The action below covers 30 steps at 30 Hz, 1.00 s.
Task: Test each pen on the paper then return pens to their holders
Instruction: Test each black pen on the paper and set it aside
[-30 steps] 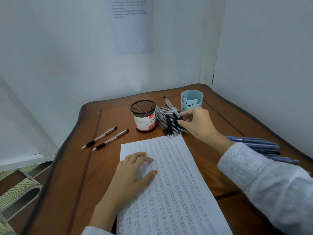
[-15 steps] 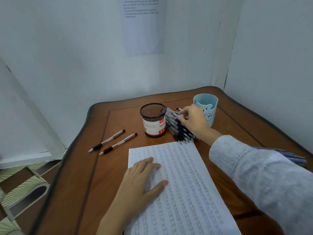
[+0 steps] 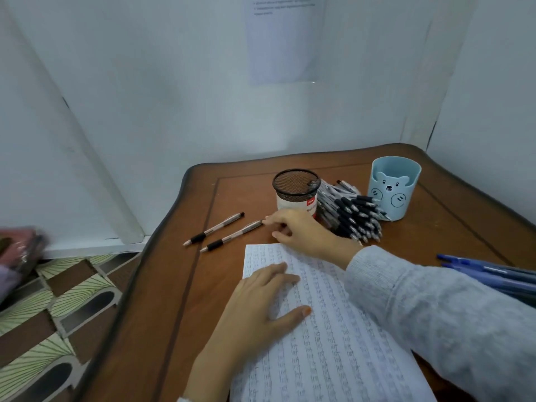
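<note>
Paper [image 3: 333, 343] covered in rows of small marks lies on the wooden table [image 3: 179, 314], and on my feed the left hand [image 3: 261, 309] rests flat on it, fingers straight, holding nothing. The right hand [image 3: 304, 230] reaches across the sheet's top edge; its forefinger tip touches the back end of the nearer pen [image 3: 232, 237], while the thumb sits apart below, so I read no grip. A second pen [image 3: 214, 228] lies just beside it, roughly parallel. Behind the right hand stands the black mesh holder [image 3: 295, 184], a heap of black-grip pens [image 3: 353, 216] against it, then the blue bear cup [image 3: 394, 192]. Blue pens [image 3: 487, 271] lie at the table's right edge, partly hidden by the grey sleeve [image 3: 435, 314].
</note>
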Tool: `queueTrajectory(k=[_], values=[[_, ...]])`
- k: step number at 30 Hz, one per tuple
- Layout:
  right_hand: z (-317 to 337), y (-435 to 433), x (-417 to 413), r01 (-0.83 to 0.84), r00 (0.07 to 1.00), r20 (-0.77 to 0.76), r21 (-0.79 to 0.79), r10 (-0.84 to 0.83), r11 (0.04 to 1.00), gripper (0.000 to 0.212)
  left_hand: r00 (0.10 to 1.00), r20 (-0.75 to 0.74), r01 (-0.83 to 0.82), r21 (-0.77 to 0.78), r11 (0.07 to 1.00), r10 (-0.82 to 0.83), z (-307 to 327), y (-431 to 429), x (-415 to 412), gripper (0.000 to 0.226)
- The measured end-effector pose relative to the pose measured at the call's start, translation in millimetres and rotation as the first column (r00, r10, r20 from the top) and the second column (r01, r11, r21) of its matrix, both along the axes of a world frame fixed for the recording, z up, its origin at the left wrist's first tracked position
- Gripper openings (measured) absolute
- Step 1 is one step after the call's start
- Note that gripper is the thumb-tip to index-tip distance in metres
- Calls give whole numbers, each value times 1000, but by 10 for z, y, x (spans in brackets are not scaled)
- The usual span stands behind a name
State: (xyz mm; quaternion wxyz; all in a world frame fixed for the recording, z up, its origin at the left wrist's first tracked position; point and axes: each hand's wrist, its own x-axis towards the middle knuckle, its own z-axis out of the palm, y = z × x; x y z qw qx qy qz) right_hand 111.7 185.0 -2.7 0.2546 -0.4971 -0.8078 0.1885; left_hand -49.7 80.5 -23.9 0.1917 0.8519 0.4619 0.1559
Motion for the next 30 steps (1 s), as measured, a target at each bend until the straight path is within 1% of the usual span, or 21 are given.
queueTrajectory(k=[3, 5, 7, 9, 14, 16, 18, 20, 23, 25, 27, 29, 30], values=[[-37, 193, -135, -36, 990, 140, 41, 30, 998, 44, 1000, -7, -1, -4, 1000, 1, -8, 24, -17, 57], [-29, 292, -213, -52, 973, 225, 45, 40, 998, 45, 1000, -8, 1, 3, 1000, -1, -19, 33, -23, 58], [-17, 359, -256, -65, 946, 319, 22, 54, 998, 43, 1000, -1, 3, 11, 1000, -3, -25, 33, -27, 57], [-21, 381, -268, -89, 917, 392, 27, 72, 996, 36, 1000, 1, 9, 26, 1000, -9, -27, 33, -29, 57], [-21, 294, -256, -92, 897, 441, 108, 35, 990, 25, 1000, 10, 19, 44, 999, -20, -30, 33, -33, 57], [8, 227, -229, -92, 905, 425, 130, 28, 987, 22, 1000, 9, 21, 48, 999, -21, -32, 34, -34, 57], [35, 143, -182, -87, 925, 380, 163, 19, 983, 21, 1000, 11, 23, 48, 999, -23, -32, 36, -33, 57], [48, 64, -115, -61, 954, 301, 200, -2, 978, 18, 1000, 9, 27, 62, 998, -27, -43, 44, -32, 57], [103, -71, 0, 36, 994, 94, 230, -59, 973, 15, 1000, 8, 26, 72, 997, -27, -58, 46, -31, 57], [185, -191, 65, 107, 993, -81, 223, -91, 969, 11, 1000, 9, 23, 71, 997, -24, -57, 44, -34, 57], [310, -337, 125, 200, 955, -258, 211, -143, 957, 8, 1000, 10, 16, 60, 998, -17, -51, 49, -29, 56], [448, -502, 208, 309, 883, -420, 187, -209, 933, 12, 1000, 8, 7, 53, 999, -7, -42, 48, -18, 55], [513, -580, 252, 340, 833, -505, 144, -226, 930, 13, 1000, 6, 1, 52, 999, -2, -40, 48, -13, 55]])
